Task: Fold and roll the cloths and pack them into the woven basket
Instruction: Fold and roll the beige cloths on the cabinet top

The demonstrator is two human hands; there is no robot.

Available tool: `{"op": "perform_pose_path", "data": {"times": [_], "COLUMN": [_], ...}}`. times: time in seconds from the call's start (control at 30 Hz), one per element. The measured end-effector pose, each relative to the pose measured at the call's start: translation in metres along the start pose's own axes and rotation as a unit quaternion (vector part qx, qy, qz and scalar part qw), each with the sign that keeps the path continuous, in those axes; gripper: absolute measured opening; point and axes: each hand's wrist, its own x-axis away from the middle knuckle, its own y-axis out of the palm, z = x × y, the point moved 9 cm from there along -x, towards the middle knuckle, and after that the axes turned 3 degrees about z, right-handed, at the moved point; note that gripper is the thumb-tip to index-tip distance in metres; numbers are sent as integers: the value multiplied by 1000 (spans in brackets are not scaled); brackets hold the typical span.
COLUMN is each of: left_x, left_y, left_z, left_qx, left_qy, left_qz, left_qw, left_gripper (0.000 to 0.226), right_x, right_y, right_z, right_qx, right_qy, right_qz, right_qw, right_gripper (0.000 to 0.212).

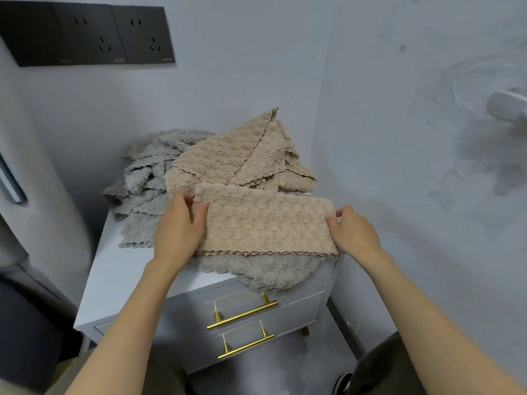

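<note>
Gripping ends: left hand and right hand each pinch the folded beige cloth, likely keeping layers aligned
Cabinet top: flat bed for rolling

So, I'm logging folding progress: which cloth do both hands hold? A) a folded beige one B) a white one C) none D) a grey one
A: the left hand and right hand each grip one end of the folded beige cloth, above a grey cloth.

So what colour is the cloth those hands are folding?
Beige, with a bumpy, bubbly texture. The cloth shows best in the head view.
</note>
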Motion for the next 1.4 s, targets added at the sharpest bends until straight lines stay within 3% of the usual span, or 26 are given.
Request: {"op": "perform_pose_path", "data": {"times": [0.1,0.27,0.37,0.53,0.63,0.7,0.8,0.93,1.07,1.17,1.23,1.4], "left_x": [-3,-3,0,-4,0,6,18,40,60,75,84,107], "left_y": [9,17,20,9,0,-2,5,26,37,44,50,63], "left_z": [-5,-1,-8,1,12,24,34,41,46,53,59,84], "left_qx": [60,184,189,201,272,315,409,434,462,457,460,533], "left_qy": [-63,-122,-177,-150,-154,-144,-185,-250,-313,-330,-339,-355], "left_qz": [-44,-59,-62,-37,-33,-59,-124,-257,-321,-377,-408,-487], "left_qw": [995,974,964,967,949,936,885,827,765,735,712,594], "left_gripper": [49,36,71,76,65,32,24,29,33,49,48,46], "right_x": [-7,-8,-8,-8,-9,-9,-7,0,0,-2,-4,-4], "right_y": [5,7,6,-13,-27,-35,-48,-75,-97,-110,-114,-132], "right_z": [4,4,2,-4,2,7,10,4,-10,-25,-36,-54], "right_qx": [-86,-249,-273,-334,-365,-361,-322,-150,-139,-173,-188,-182], "right_qy": [57,113,124,95,99,99,102,69,49,29,13,4], "right_qz": [-55,-67,-74,-19,35,67,106,189,248,281,287,347], "right_qw": [993,960,951,938,925,925,935,968,957,944,939,920], "right_gripper": [37,27,39,19,14,18,18,19,18,17,16,20]}}
